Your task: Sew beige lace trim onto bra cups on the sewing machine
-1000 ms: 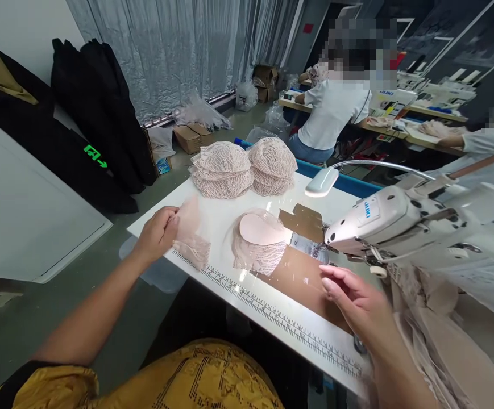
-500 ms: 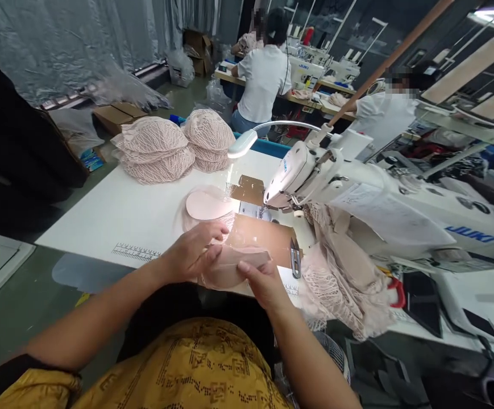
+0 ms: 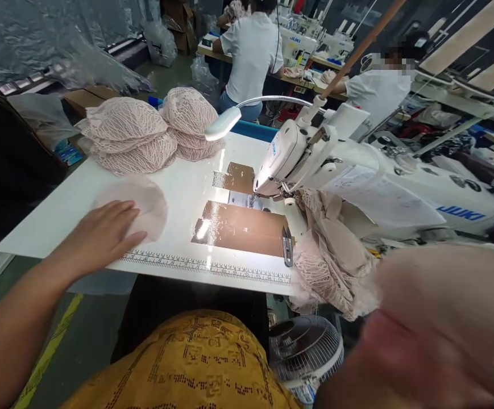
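My left hand [image 3: 102,230] lies flat with fingers stretched out on a sheer, pale round piece of mesh fabric [image 3: 155,196], at the left of the white sewing table [image 3: 178,227]. Close to the camera at the lower right is my right hand [image 3: 400,358], smeared by motion. It grips a beige foam bra cup [image 3: 455,284], also blurred, and most of its fingers are hidden. The white sewing machine [image 3: 272,165] stands between the two hands, farther back, with its needle area lit by a small lamp [image 3: 223,124].
Stacks of lace-covered cups [image 3: 129,133] sit at the table's back left. Thread snips [image 3: 287,247] lie right of a brown taped patch [image 3: 242,227]. Lace garments [image 3: 327,255] are bunched beside the machine. A fan [image 3: 306,346] stands below. A co-worker [image 3: 250,57] sits beyond.
Both hands were together over the front edge, holding a beige cup. My left hand has moved left onto the mesh; my right has swung right and nearer the camera. The pale cup on the table is gone.
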Action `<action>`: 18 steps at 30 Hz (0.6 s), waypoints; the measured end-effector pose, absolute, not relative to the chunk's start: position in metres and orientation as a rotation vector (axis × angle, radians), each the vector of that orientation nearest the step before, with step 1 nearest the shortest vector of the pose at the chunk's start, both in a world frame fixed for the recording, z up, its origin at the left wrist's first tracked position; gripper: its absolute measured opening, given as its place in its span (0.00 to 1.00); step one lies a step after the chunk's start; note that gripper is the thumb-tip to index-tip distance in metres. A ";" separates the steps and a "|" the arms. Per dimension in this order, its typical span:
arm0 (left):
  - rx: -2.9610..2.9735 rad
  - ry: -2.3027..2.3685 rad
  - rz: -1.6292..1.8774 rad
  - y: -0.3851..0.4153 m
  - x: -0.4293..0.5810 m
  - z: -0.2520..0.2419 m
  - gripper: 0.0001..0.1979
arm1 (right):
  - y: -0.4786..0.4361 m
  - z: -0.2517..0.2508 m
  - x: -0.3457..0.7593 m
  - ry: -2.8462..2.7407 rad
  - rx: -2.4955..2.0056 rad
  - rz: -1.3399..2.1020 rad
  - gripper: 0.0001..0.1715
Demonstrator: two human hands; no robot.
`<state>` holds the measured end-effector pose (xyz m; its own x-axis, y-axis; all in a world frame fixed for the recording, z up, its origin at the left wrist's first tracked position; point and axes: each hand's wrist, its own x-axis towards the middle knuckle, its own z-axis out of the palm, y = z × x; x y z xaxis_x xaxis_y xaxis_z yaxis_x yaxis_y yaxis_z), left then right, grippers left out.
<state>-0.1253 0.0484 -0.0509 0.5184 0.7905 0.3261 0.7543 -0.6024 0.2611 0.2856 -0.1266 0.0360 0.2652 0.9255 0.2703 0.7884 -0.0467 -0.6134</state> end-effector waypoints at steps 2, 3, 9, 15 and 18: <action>2.568 1.314 0.718 0.037 -0.116 -0.037 0.35 | -0.115 0.017 0.257 -1.601 -1.766 0.429 0.17; 2.503 1.214 0.685 0.029 -0.104 -0.027 0.38 | -0.108 0.007 0.240 -1.656 -1.683 0.540 0.15; 1.518 0.324 0.086 -0.013 -0.021 0.007 0.25 | -0.081 0.000 0.180 -1.831 -1.010 1.087 0.02; 1.560 0.562 0.153 -0.003 -0.032 -0.014 0.14 | -0.089 0.020 0.214 -1.896 -1.361 0.725 0.07; 1.936 0.817 0.363 0.003 -0.042 -0.010 0.12 | -0.093 0.015 0.223 -1.717 -1.481 0.385 0.07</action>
<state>-0.0419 0.0025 -0.0101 0.7304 0.6775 -0.0873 0.3891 -0.3076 0.8683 0.2229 -0.0928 0.0150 0.0246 0.9259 0.3770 0.6762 0.2624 -0.6884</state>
